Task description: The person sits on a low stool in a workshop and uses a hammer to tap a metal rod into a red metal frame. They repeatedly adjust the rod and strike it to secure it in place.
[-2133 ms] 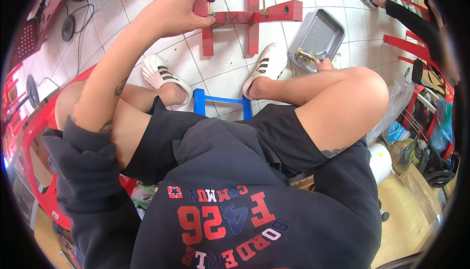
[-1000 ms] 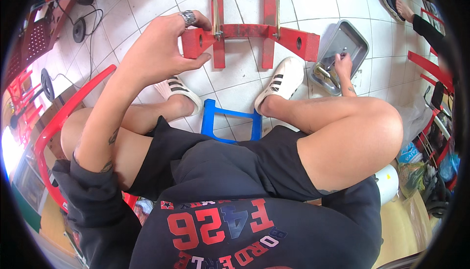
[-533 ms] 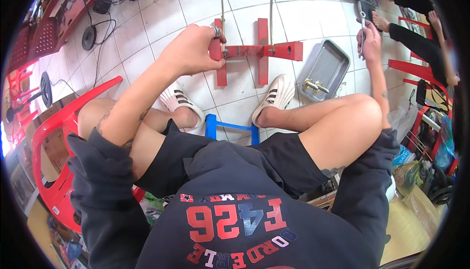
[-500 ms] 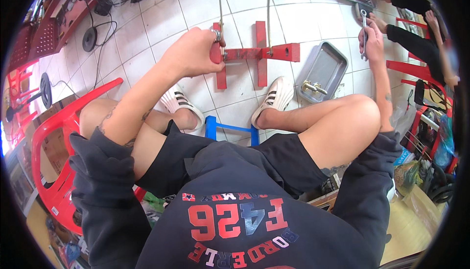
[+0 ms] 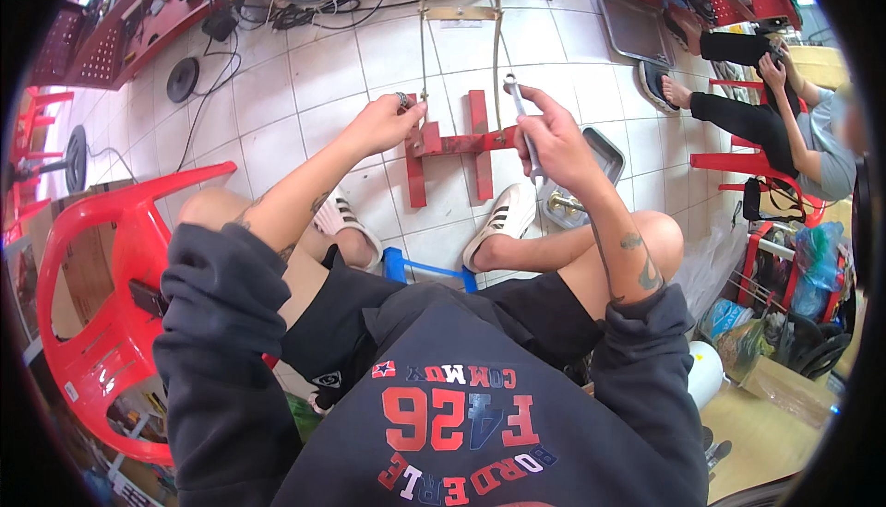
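Observation:
A red metal stand (image 5: 452, 145) rests on the floor in front of my feet, with two crosswise feet under its bar. Two thin rods rise from it to a pale crossbar (image 5: 461, 13) on the far side. My left hand (image 5: 388, 125) is at the stand's left end, thumb and fingertips pinched together beside the left rod (image 5: 425, 55). What lies between those fingertips is too small to make out. My right hand (image 5: 561, 145) grips a silver combination wrench (image 5: 524, 124), its ring end pointing away from me, above the right end of the bar.
A grey metal tray (image 5: 604, 155) with brass-coloured parts (image 5: 565, 202) lies right of my right shoe. Another tray (image 5: 637, 25) is farther off. A red chair (image 5: 69, 267) stands at my left, a blue stool (image 5: 429, 269) between my legs. A co-worker (image 5: 812, 133) sits at right.
My right hand has brought the wrench leftward from the far right to over the stand. My left hand has gone from gripping the stand's end to a fingertip pinch. The view has shifted.

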Demonstrator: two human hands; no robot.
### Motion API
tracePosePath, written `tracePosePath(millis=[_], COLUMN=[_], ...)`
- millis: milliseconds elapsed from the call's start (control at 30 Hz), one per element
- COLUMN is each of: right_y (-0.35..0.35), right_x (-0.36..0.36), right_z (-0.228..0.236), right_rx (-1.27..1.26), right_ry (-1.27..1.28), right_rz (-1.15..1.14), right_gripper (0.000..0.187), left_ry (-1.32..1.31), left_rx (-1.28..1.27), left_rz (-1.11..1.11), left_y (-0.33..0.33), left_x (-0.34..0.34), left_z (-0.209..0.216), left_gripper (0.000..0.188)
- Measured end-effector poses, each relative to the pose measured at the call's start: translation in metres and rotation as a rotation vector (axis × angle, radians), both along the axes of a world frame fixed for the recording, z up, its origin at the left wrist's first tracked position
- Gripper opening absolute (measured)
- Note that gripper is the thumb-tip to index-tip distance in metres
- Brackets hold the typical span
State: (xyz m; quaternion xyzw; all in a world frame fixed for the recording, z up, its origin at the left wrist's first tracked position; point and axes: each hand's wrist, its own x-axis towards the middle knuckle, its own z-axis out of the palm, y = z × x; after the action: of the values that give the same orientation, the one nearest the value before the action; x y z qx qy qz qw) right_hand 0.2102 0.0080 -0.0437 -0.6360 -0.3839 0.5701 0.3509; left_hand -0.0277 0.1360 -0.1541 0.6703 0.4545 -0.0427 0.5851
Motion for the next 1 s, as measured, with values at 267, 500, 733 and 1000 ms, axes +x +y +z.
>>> tracePosePath(millis=[267, 500, 733, 1000], right_y=[0.023, -0.004, 0.013, 0.012], right_x=[-0.013, -0.039, -0.045, -0.047], right_z=[-0.037, -0.141, -0.123, -0.146], right_rx=[-0.130, -0.067, -0.257, -0.305], right_ry=[-0.136, -0.592, -0.432, -0.400], right_rz=[0.167, 0.544, 0.494, 0.498], right_gripper=[0.056, 0.061, 0.073, 0.054], left_ry=[0.144, 0.026, 0.088, 0.162], left_rx=[-0.282, -0.522, -0.683, -0.687], left_rz=[0.060, 0.023, 0.075, 0.103], left_y=[-0.019, -0.012, 0.000, 0.004], left_x=[-0.006, 0.007, 0.025, 0.039], left_z=[-0.040, -0.037, -0.063, -0.073], left_gripper=[0.086, 0.075, 0.053, 0.024])
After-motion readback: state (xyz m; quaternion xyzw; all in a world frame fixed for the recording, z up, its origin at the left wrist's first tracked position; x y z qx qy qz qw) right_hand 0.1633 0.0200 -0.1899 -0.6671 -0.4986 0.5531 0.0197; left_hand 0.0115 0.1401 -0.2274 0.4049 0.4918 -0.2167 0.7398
